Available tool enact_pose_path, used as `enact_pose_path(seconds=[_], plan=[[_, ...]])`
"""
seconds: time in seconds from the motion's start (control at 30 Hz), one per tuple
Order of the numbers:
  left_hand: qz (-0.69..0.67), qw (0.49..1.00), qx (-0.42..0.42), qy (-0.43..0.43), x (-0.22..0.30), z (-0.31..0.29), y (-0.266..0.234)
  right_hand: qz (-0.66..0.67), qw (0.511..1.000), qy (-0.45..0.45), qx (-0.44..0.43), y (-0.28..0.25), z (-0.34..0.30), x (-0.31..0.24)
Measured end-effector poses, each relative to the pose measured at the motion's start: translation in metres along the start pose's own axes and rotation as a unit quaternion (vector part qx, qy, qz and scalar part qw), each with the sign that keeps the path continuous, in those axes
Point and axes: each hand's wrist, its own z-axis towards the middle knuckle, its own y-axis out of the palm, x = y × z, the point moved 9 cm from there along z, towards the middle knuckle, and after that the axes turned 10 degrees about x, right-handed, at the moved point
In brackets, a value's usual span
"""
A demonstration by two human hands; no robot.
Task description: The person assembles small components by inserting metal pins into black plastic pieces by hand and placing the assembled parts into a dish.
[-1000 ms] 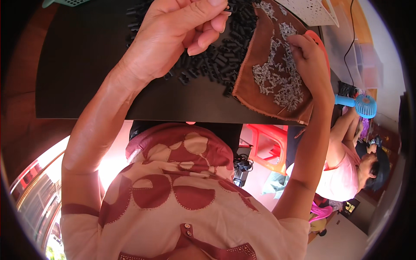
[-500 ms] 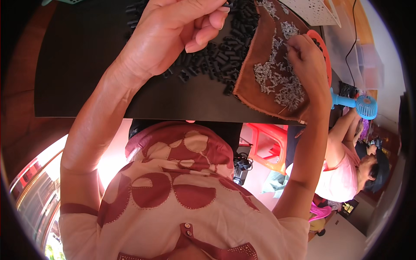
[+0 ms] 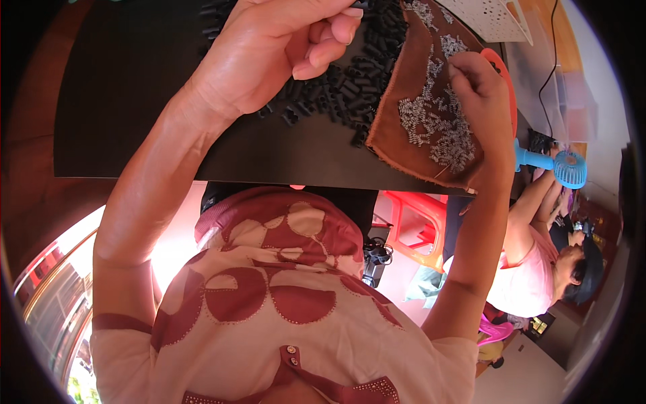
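The left hand hangs over the table, toward its far side; its thumb and forefinger are pinched on a small black piece, partly cut off by the upper border of the view, while the other fingers curl loosely, a little apart; beneath and beside it a heap of short black tubes spreads as far as the cloth's left edge; the brown cloth lies near the table's right end, its lower edge near the table's near edge; small metal springs are scattered over it, thickest toward its lower right corner; the right hand is over the cloth's right edge, thumb and forefinger bent toward each other by the springs; whether they meet or hold one, I cannot tell; a red tray sits just beside that hand, partly hidden
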Motion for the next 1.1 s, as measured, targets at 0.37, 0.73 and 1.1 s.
enact_pose_path(seconds=[0.37,0.73,1.1], plan=[[-0.047,0.995,-0.027,-0.088,-0.015,-0.001,0.01,0.09,0.989,0.113,0.044,-0.002,-0.009,0.007],[-0.026,0.996,0.003,-0.09,-0.008,-0.004,0.005,0.384,0.917,0.073,0.083,0.001,0.006,-0.096],[-0.002,0.999,-0.029,-0.016,-0.009,0.007,0.008,0.322,0.933,-0.044,0.152,0.009,0.021,-0.132]])
